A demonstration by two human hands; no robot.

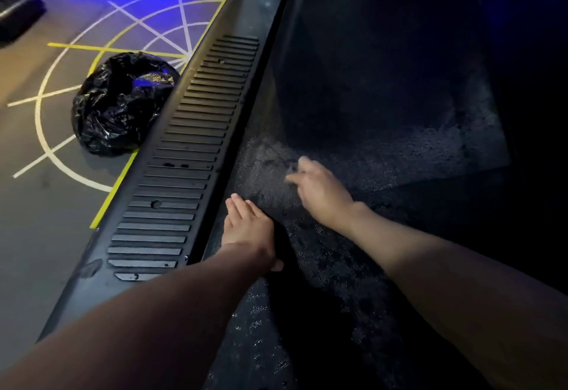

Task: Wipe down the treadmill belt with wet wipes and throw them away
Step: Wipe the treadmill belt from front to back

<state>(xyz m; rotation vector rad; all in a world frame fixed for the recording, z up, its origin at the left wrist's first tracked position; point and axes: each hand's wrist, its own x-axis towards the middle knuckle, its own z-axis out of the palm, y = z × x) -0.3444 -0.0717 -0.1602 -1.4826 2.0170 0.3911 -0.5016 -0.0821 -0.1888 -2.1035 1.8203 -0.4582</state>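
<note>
**A:** Left hand (249, 226) is pressed flat, fingers straight, on the dark textured treadmill belt (399, 156) near its left edge. Right hand (319, 189) is further forward and blurred.

**B:** Gripping anything? Cannot tell. The belt runs lengthwise away from the person. The crumpled black plastic bin bag (120, 103) sits left on the floor, beyond the ribbed black side rail (190, 156), so the left hand's nearer.

Person seen as 2 forearms + hands, both bare. L hand (249, 229): bare wrist to fingertips, forearm unsleeved as far as shown. R hand (319, 193): likewise bare w/ unsleeved forearm; fingertips motion-blurred, detail there unreadable.
</note>
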